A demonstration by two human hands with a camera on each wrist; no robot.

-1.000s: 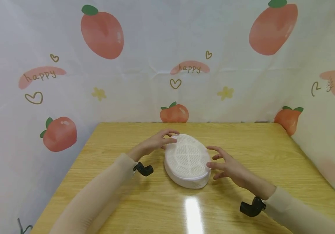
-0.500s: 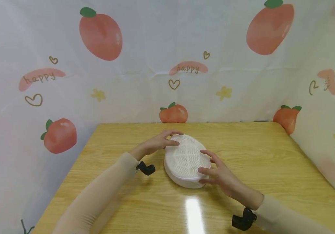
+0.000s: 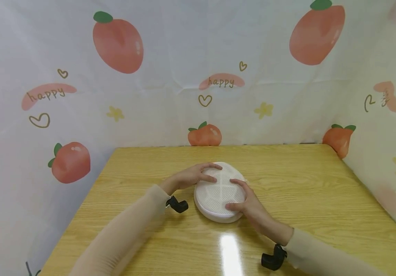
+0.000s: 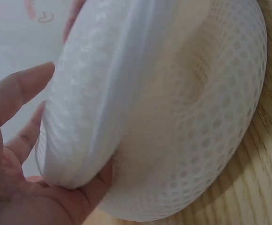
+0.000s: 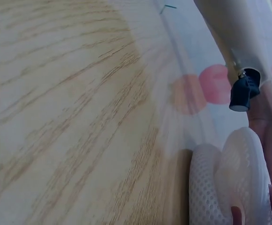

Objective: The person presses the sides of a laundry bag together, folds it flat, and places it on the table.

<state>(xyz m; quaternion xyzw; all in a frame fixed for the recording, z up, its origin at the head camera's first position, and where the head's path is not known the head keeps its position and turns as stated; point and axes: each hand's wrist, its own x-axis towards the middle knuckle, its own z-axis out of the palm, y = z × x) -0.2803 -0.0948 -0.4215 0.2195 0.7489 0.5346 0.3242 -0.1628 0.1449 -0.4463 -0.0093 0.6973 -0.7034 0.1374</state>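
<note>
A white oval mesh laundry bag [image 3: 219, 197] with a smooth rim band sits on the wooden table, top facing up. My left hand [image 3: 189, 177] grips its far left side, thumb and a finger over the top. From the near right, my right hand [image 3: 253, 211] grips the other side, with two fingertips on the mesh. In the left wrist view, the left hand [image 4: 42, 201] curls round the bag's upper rim, one finger tucked underneath, and the mesh side [image 4: 220, 140] sags in a fold. The right wrist view has the bag [image 5: 246, 178] at its lower right, its side folded inward.
The wooden table [image 3: 142, 237] reaches back to a white cloth [image 3: 167, 50] printed with peaches, hearts and flowers. Black cameras ride on both wrists, the left one [image 3: 179, 205] close to the bag. A bright reflection lies on the near tabletop.
My right hand has moved left, from the bag's right edge onto its top. The left hand has slid right and nearer over the top. The bag looks pressed narrower and lower between them.
</note>
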